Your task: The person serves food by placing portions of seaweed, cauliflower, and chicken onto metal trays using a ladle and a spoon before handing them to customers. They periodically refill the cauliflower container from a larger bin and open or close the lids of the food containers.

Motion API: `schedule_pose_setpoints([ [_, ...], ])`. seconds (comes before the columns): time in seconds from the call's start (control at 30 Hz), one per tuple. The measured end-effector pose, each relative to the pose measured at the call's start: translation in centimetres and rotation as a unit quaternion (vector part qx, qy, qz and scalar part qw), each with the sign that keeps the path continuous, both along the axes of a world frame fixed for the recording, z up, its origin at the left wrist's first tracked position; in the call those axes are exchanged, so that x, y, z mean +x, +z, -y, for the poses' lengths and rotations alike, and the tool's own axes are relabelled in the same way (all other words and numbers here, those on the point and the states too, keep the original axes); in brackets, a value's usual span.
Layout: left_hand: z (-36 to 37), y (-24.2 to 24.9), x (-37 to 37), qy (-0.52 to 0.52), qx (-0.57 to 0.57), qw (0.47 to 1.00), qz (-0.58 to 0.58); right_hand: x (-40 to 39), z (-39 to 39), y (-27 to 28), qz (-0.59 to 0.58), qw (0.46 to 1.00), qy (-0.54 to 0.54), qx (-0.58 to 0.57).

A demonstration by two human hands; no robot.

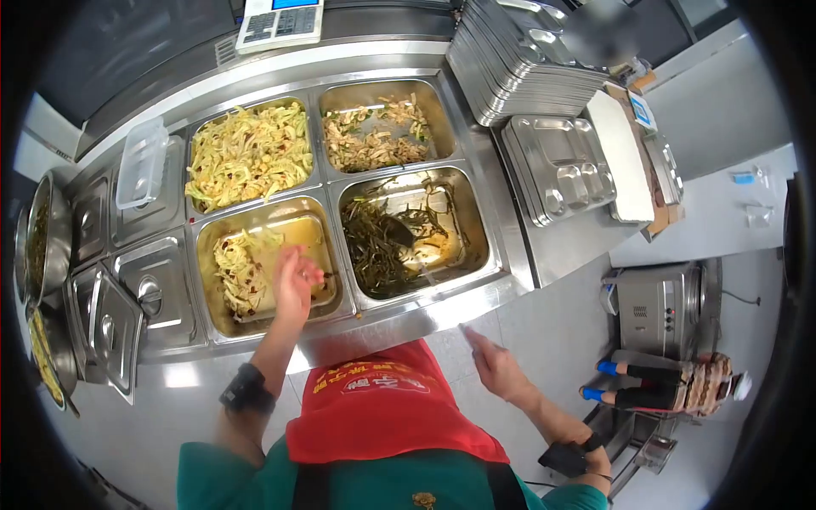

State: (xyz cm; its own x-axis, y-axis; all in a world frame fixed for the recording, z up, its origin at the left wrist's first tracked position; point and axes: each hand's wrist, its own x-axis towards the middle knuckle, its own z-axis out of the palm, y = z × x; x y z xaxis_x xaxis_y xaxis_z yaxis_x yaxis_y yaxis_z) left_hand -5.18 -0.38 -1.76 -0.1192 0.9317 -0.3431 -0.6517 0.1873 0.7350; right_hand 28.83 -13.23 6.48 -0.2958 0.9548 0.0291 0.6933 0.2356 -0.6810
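Observation:
My left hand (296,280) hovers over the front left pan (201,255), its fingers loosely bent and apart, with nothing visible in them. Shredded cabbage with red chilli bits (238,276) lies in that pan's left part, in yellowish liquid. My right hand (500,367) is in front of the counter edge, fingers stretched out, holding nothing that I can see. Nearest to it is the front right pan (486,246) of dark seaweed strips (370,246). A dark serving spoon (396,230) rests in the seaweed, its handle sloping toward the counter's front edge.
Behind are pans of cabbage (251,153) and shredded meat (374,149). Steel lids (153,289) and a plastic box (143,161) sit at left. Compartment trays (565,166) are stacked at right. Another person (697,382) is at far right, near a steel machine (654,310).

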Motion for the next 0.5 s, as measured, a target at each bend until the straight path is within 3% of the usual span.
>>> schedule_pose_setpoints([
  [0.13, 3.6, -2.1, 1.8, 0.008, -0.035, 0.999, -0.001, 5.0, -3.9, -4.3, 0.248, 0.968, -0.017, -0.042],
  [0.27, 4.4, -1.2, 7.2, 0.054, -0.097, 0.994, -0.003, 10.4, -7.1, -10.0, 0.19, 0.981, 0.03, 0.012],
  [0.33, 4.0, -2.3, 9.3, 0.041, -0.094, 0.994, -0.024, 12.0, -9.7, -6.2, 0.178, 0.978, 0.081, 0.066],
  [0.4, 3.6, -2.3, 11.6, 0.01, -0.059, 0.998, -0.031, 17.1, -14.6, -3.9, 0.186, 0.968, -0.006, 0.171],
  [0.47, 2.4, -1.0, 15.5, -0.005, -0.065, 0.998, -0.005, 23.1, -19.9, -0.4, 0.26, 0.913, -0.172, 0.264],
  [0.5, 1.8, -0.4, 17.4, -0.023, -0.071, 0.997, -0.002, 25.8, -21.6, -0.6, 0.293, 0.921, -0.133, 0.22],
])
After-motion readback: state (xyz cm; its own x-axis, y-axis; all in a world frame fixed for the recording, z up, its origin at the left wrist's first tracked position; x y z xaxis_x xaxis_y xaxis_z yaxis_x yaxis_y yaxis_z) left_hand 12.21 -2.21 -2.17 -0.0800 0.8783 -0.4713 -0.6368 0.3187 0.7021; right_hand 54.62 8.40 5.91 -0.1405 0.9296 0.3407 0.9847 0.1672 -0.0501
